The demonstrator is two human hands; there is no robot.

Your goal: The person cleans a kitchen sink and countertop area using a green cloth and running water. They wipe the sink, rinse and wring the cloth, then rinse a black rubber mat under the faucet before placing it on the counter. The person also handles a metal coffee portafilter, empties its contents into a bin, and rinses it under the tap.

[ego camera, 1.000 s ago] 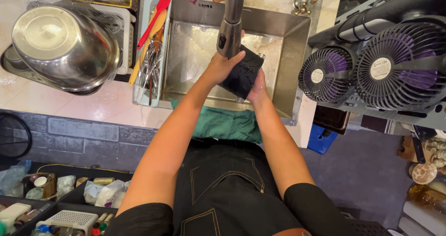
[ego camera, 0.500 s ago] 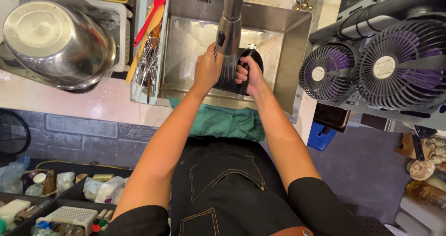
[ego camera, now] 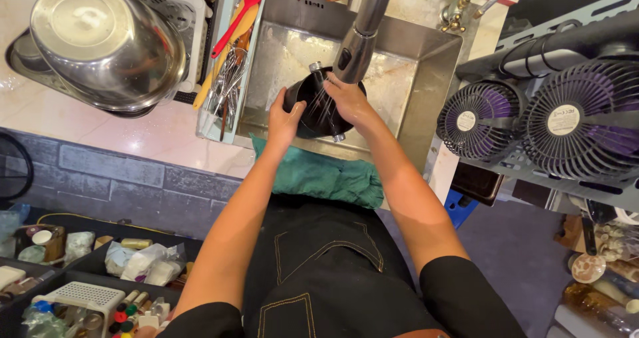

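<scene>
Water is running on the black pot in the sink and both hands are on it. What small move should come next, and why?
Probably turn the black pot a little under the faucet. The spray falls only on the part near the right hand, which is at the rim, while the left hand grips the outer wall. Turning it would likely bring the unrinsed side into the stream over the sink.

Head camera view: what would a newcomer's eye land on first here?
Probably the black pot held under the running faucet over the steel sink, left hand on its rim, right hand reaching inside. Next, the big upturned steel bowl on the drying rack at left, and twin purple fans at right.
</scene>
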